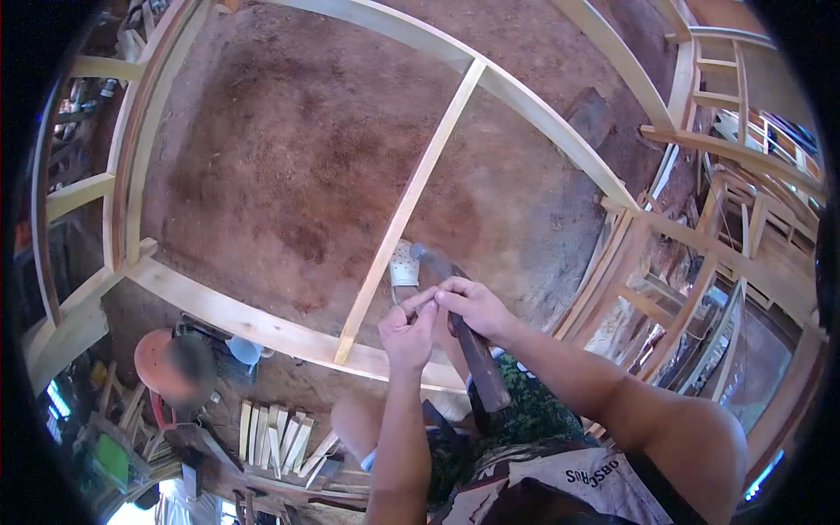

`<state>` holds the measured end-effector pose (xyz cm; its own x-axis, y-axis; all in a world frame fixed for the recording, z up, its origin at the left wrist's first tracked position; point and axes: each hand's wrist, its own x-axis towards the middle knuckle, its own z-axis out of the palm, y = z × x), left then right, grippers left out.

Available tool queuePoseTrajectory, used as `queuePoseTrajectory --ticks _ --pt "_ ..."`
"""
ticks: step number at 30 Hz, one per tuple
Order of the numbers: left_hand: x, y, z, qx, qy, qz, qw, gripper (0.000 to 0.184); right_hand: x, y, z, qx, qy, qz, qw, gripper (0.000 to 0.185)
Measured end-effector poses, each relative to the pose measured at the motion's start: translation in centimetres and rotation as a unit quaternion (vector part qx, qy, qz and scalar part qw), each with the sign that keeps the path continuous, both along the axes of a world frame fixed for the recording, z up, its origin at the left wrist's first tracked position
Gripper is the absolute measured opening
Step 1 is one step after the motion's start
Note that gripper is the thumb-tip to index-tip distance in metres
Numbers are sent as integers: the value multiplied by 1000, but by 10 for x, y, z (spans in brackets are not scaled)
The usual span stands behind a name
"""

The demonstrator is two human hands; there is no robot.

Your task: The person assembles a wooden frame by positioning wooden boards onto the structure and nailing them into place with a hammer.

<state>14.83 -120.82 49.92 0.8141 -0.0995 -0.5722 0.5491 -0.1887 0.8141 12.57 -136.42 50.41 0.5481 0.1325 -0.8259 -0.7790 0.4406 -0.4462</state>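
My right hand (475, 304) is closed around a hammer (484, 372), its dark handle slanting down toward my lap and its metal head pointing away from me. My left hand (407, 331) is closed in a pinch, its fingertips meeting those of my right hand. Whatever lies between the fingertips is too small to make out. Just beyond my hands, a light wooden crosspiece (420, 188) runs between the two long rails of a wooden frame (232, 313). A white shoe with holes (404, 264) shows beside the crosspiece, partly behind the hammer.
Reddish bare ground (289, 166) lies inside the frame. Several cut wood strips (276, 437) lie at lower left, near an orange-red round object (156, 363) and a pale blue cup (245, 350). More wooden frames (691, 236) stand at right, and another frame (109, 188) rises at left.
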Motion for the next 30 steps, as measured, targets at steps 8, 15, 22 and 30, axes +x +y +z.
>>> queuePoseTrajectory --ticks 8,15,22,30 --pt "-55 42 -16 -232 303 399 834 27 -12 -41 -11 -117 -68 74 988 18" --pt "-157 -64 -21 -445 388 537 602 27 -19 -92 46 -192 -61 226 953 22" --pt "-58 -142 23 283 -298 -91 907 22 -12 -166 32 -260 -225 378 859 20" --pt "23 -256 -18 228 -205 -346 887 16 54 -283 -49 -273 -268 438 813 21"
